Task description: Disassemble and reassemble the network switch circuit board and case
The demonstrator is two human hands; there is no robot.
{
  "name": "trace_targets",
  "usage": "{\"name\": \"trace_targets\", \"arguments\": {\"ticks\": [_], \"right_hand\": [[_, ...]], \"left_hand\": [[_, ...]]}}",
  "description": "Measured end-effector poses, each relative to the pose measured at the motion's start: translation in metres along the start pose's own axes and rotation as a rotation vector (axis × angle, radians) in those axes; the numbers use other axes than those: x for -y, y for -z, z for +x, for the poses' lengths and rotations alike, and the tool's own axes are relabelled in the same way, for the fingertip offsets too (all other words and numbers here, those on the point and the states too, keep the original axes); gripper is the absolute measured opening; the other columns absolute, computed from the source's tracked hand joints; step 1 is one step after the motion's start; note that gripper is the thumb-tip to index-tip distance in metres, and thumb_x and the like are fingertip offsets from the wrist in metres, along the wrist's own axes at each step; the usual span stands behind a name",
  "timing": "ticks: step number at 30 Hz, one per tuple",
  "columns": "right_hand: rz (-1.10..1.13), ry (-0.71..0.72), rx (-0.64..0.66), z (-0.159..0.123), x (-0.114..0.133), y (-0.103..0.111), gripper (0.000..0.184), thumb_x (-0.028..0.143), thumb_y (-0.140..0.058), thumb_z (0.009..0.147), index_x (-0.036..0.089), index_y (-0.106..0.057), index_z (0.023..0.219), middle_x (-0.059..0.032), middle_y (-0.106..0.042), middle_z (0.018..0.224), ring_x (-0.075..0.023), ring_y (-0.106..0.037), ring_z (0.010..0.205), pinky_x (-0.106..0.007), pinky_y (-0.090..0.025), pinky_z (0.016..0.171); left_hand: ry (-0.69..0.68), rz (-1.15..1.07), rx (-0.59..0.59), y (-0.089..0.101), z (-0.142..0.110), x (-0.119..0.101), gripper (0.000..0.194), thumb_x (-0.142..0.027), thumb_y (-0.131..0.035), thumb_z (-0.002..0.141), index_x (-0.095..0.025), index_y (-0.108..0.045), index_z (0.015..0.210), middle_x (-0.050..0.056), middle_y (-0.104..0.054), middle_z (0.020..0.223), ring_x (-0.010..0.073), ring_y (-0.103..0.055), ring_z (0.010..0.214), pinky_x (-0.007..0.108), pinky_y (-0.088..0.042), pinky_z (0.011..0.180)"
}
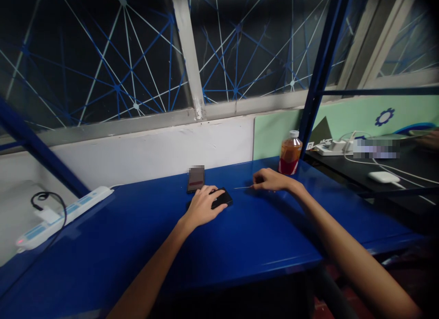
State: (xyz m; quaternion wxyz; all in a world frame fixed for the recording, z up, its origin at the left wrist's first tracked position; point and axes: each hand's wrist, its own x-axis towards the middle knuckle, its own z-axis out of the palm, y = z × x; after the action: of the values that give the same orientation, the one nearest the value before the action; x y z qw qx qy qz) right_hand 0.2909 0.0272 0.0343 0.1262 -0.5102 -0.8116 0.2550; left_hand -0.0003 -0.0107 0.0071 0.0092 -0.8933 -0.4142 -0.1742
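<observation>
Held black box (221, 200) flat on blue surface (144, 246) under L hand (205, 204), prob. to stop sliding; had it just in front of phone (196, 179). Spread L hand over top w/ fingers fanned & thumb out toward R end, i.e. rested on box rather than wrapped round, AFAICT. Pinched thin pale rod (243, 187) by one end in R hand (269, 179), presumably for fine control; pointed free tip at box, w/ gap between. Couldn't tell rod's material (too small).

Had bottle (290, 156) upright at back, beyond R hand, prob. out of the way; had power strip (73, 213) on far L, likely for cable reach.

Set hands apart, not touching. Stretched both forearms fwd over near edge, converging. Held L palm down, wrist low; bent R wrist inward, fingers curled, seemingly just off surface.
</observation>
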Motion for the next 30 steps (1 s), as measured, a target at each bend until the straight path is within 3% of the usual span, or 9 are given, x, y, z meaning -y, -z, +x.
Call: {"name": "trace_targets", "arguments": {"ticks": [12,16,21,30], "right_hand": [[-0.034,-0.008,0.017,0.001,0.000,-0.001,0.030,0.043,-0.057,0.078,0.015,-0.060,0.071,-0.0019,-0.057,0.055,-0.0109,-0.051,0.044,-0.021,-0.036,0.038],[-0.045,-0.019,0.022,0.000,0.003,-0.001,0.031,0.045,-0.057,0.079,0.014,-0.061,0.072,-0.0024,-0.057,0.055,-0.0107,-0.051,0.044,-0.021,-0.036,0.039],[-0.045,-0.036,0.026,0.000,0.005,-0.001,0.032,0.045,-0.058,0.078,0.014,-0.060,0.070,-0.0027,-0.058,0.056,-0.0102,-0.050,0.043,-0.021,-0.035,0.039],[-0.059,-0.026,0.019,0.002,-0.001,-0.003,0.031,0.043,-0.057,0.079,0.014,-0.061,0.071,-0.0030,-0.058,0.054,-0.0105,-0.051,0.042,-0.021,-0.035,0.039]], "left_hand": [[0.109,-0.068,0.149,0.022,-0.005,0.014,0.057,-0.059,-0.056,0.076,-0.029,-0.053,0.125,0.008,-0.054,0.115,0.0282,-0.052,0.104,0.038,-0.047,0.081],[0.086,-0.093,0.162,0.020,-0.006,0.014,0.058,-0.055,-0.052,0.080,-0.031,-0.045,0.133,0.009,-0.046,0.129,0.0290,-0.050,0.110,0.041,-0.046,0.086],[0.049,-0.072,0.207,0.015,-0.006,0.012,0.048,-0.052,-0.045,0.085,-0.033,-0.051,0.128,0.008,-0.045,0.132,0.0321,-0.045,0.115,0.049,-0.042,0.092],[0.088,-0.051,0.165,0.017,-0.006,0.013,0.051,-0.054,-0.050,0.080,-0.028,-0.057,0.123,0.010,-0.047,0.127,0.0308,-0.051,0.110,0.043,-0.046,0.087]]}}
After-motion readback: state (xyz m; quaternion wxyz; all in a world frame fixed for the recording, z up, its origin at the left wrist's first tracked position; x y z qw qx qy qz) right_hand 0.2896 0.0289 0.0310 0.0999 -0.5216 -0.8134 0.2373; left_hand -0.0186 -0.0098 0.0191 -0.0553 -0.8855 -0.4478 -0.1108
